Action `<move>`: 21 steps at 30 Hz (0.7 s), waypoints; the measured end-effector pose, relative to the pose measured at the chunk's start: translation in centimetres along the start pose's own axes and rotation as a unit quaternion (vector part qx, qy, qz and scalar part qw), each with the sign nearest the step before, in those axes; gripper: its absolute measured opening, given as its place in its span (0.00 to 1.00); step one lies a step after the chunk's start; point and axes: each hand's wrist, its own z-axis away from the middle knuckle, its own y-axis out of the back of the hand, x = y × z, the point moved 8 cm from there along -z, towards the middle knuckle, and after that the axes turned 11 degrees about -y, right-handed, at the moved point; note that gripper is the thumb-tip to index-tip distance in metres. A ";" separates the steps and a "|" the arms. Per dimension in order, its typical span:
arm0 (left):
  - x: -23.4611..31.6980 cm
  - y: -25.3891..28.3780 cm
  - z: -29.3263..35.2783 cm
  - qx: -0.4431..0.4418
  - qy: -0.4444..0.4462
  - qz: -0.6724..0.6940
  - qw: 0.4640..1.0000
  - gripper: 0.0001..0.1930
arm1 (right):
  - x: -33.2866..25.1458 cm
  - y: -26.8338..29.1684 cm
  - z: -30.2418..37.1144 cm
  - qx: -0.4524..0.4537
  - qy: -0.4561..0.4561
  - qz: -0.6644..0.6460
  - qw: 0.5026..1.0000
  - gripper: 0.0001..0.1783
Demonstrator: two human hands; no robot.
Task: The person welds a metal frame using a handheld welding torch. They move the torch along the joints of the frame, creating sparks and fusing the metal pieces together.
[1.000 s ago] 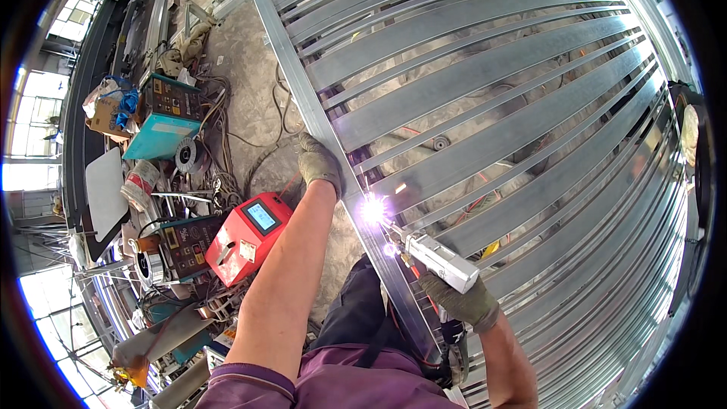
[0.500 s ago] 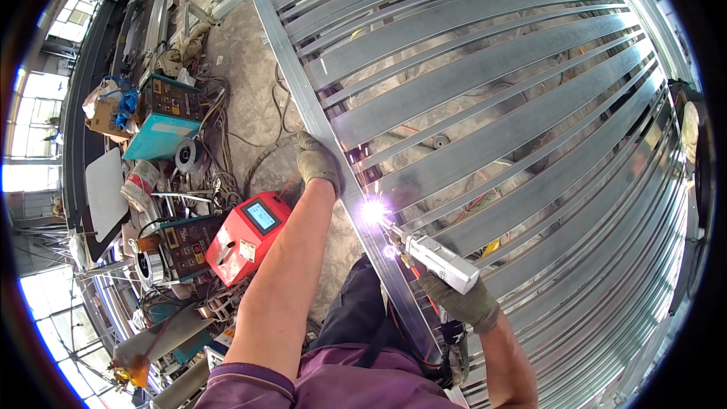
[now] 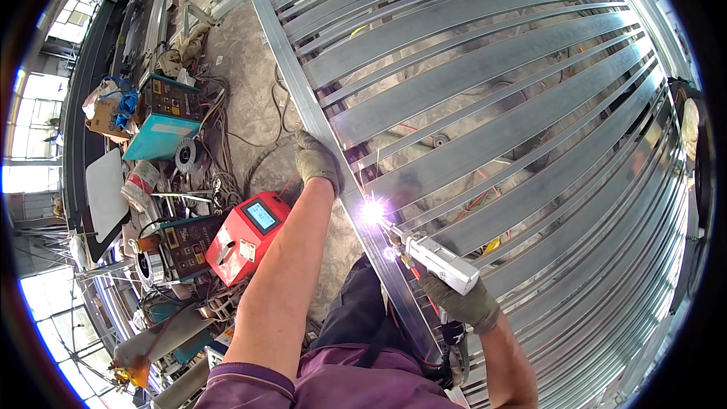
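My right hand (image 3: 462,304), in a dark greenish work glove, is closed round the handle of a silver-grey welding gun (image 3: 439,261). From the gun's nozzle a bright white-violet welding spark (image 3: 372,212) flares where a flat slat meets the edge rail of a metal grille. The glare hides the joint itself. My left hand (image 3: 315,160), gloved alike, grips the outer edge of that long rail (image 3: 282,53), a little beyond the spark. Its fingertips are partly hidden. Wide and narrow metal slats (image 3: 454,106) run off to the right from the rail.
On the floor at left stand a red machine with a screen (image 3: 246,238), a teal-and-black machine (image 3: 163,121) and another dark control box (image 3: 185,246). A wire spool (image 3: 189,154) and tangled cables (image 3: 219,125) lie beside them. More cables show beneath the slats.
The spark has shrunk slightly and its spray now shoots more upward. Both hands and the welding gun have hardly moved.
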 end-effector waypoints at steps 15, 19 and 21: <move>2.0 -0.6 1.6 -0.001 0.006 0.032 0.999 0.38 | -0.1 0.1 0.5 0.003 0.001 0.007 1.000 0.26; 2.0 -1.0 2.1 -0.004 0.028 0.061 0.998 0.39 | -0.4 0.3 0.6 0.006 0.005 0.036 0.999 0.26; 0.9 -0.8 1.2 -0.009 0.028 0.073 0.997 0.40 | -0.5 0.2 0.7 0.002 0.001 0.031 1.000 0.27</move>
